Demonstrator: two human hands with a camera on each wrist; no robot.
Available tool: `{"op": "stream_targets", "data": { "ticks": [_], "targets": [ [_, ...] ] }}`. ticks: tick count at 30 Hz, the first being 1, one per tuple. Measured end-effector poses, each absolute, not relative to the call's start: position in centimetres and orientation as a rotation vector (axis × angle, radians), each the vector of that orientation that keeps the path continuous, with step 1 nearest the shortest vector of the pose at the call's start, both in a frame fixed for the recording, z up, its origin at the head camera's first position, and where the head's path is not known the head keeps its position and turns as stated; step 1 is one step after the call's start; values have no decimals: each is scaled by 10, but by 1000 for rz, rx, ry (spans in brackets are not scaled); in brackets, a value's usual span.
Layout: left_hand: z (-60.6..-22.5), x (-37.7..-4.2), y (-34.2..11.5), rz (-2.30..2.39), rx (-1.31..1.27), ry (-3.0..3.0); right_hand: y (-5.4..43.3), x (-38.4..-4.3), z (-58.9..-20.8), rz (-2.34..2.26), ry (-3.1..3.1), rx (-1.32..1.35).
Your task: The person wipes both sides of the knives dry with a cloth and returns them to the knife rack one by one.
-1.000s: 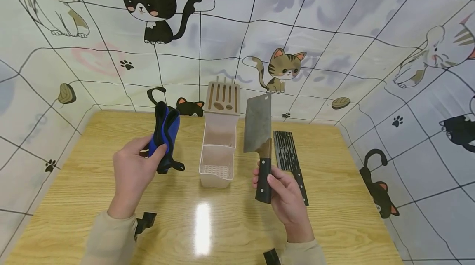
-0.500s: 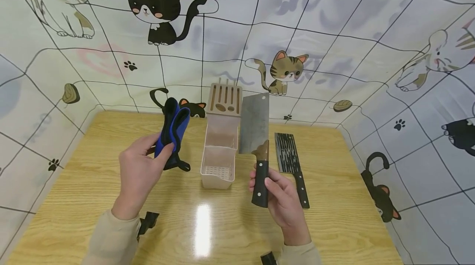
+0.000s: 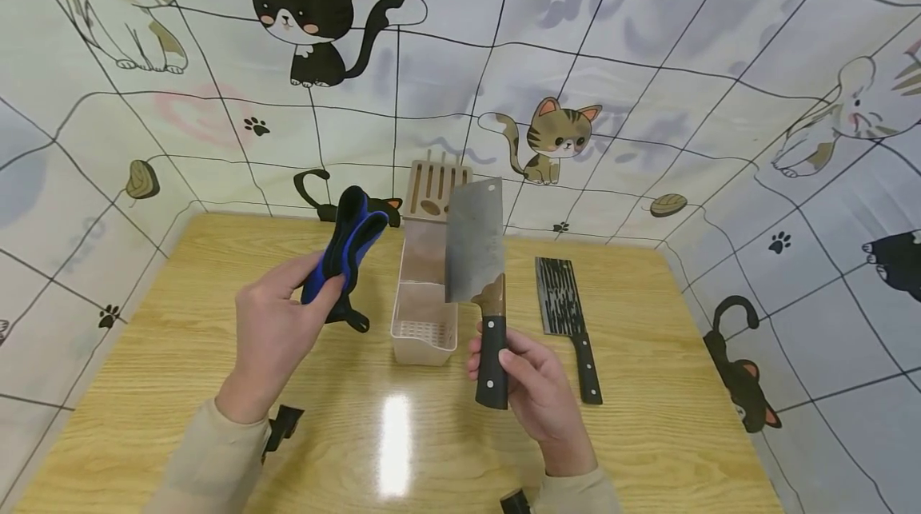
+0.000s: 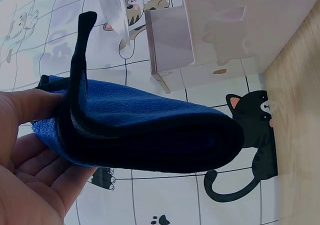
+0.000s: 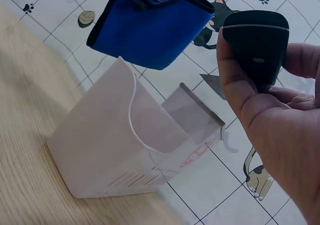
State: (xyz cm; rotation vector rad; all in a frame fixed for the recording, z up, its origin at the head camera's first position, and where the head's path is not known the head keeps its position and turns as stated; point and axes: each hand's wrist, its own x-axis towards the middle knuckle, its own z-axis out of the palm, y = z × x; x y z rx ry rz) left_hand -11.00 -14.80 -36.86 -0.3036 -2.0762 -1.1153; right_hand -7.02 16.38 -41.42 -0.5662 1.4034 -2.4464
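My left hand (image 3: 277, 334) pinches a folded blue cloth (image 4: 135, 105) with black edging and a small hanging loop. In the right wrist view the blue cloth (image 5: 150, 30) hangs beyond the holder. My right hand (image 3: 540, 386) grips a cleaver (image 3: 476, 238) by its black riveted handle, blade pointing up and its flat face toward the head camera. Between the hands stands a pale pink knife holder (image 3: 424, 342) with two open compartments and a slotted top at the back. The cleaver blade overlaps part of that holder in the head view.
A second cleaver (image 3: 560, 298), its blade streaked black and its handle black, lies on the wooden table (image 3: 647, 418) to the right. Walls covered in cat-print sheeting (image 3: 432, 42) close off the back and sides.
My left hand has moved right with the cloth, which now tilts more to the right. My right hand has carried the cleaver left, so its blade now overlaps the holder.
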Motion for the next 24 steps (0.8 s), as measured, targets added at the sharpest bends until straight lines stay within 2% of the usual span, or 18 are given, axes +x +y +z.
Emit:
{"op": "stream_targets", "data": {
  "ticks": [24],
  "targets": [
    [-361, -126, -130, -779, -659, -2128, 142, -74, -416, -2358, 1379, -672]
  ]
}}
